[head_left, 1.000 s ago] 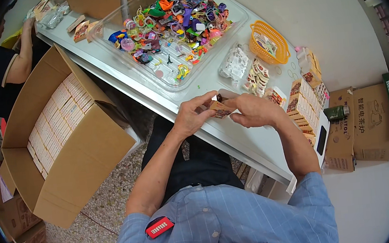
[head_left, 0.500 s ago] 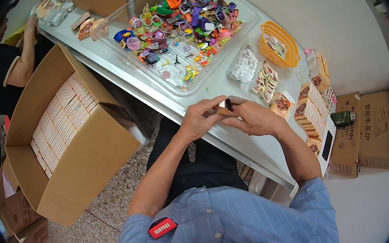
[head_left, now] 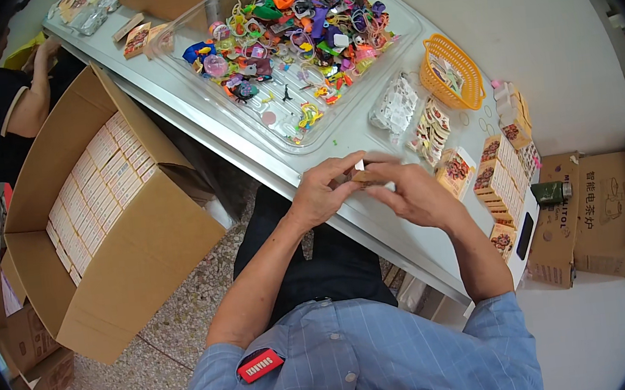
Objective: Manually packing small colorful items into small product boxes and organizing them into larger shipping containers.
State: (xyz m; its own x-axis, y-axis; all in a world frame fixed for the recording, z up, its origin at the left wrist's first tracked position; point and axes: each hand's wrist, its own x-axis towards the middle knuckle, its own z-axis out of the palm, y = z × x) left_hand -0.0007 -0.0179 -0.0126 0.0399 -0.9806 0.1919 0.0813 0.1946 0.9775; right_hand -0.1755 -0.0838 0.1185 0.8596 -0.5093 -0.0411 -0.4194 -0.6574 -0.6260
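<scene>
Over the table's front edge, my left hand (head_left: 321, 192) grips a small cardboard box (head_left: 360, 178) between thumb and fingers. A white flap or inner face shows at the box's upper end. My right hand (head_left: 417, 193) is at the box's other side, its fingertips smeared by motion and its thumb held apart below. Whether those fingers grip the box cannot be made out. Just right of my right hand lies a printed box (head_left: 455, 171). Beyond it are a clear tray of printed packets (head_left: 430, 134) and a bag of white packets (head_left: 395, 107).
A clear plastic bin (head_left: 299, 144) of colourful small toys stands on the table (head_left: 246, 145). Behind the packets sits an orange basket (head_left: 478, 86). Stacked small boxes (head_left: 499, 179) and a dark phone-like slab (head_left: 527, 233) lie right. A large carton (head_left: 141, 262) of small boxes stands left, near another person (head_left: 4, 121).
My right fingers have shifted over the small box's end, and the dark thing seen there before no longer shows. My left hand keeps its hold in nearly the same place.
</scene>
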